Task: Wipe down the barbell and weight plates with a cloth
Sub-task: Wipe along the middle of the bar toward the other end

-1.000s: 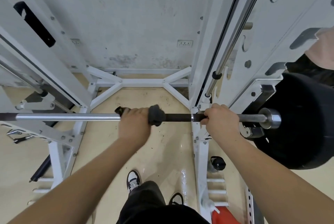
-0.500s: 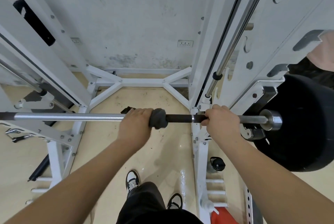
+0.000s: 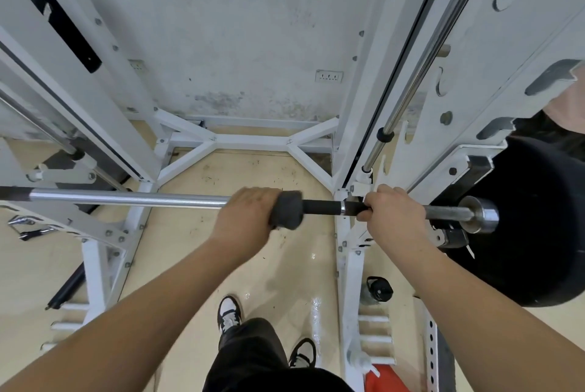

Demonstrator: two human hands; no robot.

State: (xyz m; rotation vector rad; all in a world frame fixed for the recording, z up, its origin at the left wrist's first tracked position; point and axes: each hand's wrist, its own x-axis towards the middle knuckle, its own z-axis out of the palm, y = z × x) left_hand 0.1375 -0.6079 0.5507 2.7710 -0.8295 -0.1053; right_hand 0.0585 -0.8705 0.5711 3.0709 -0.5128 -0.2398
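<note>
White rack (image 3: 253, 140), upright frame against the wall; black weight plate (image 3: 538, 233), mounted on the right end of the barbell (image 3: 126, 198), which lies level across the rack, chrome to the left and dark between the hands. Left hand (image 3: 247, 217), fingers curled over the bar, gripping a dark grey cloth (image 3: 286, 211) bunched round the shaft near mid-bar; right hand (image 3: 392, 214), closed round the bare bar just beside the right upright, well apart from the cloth. Black-capped bottle (image 3: 378, 289), standing on the floor by the rack's foot.
</note>
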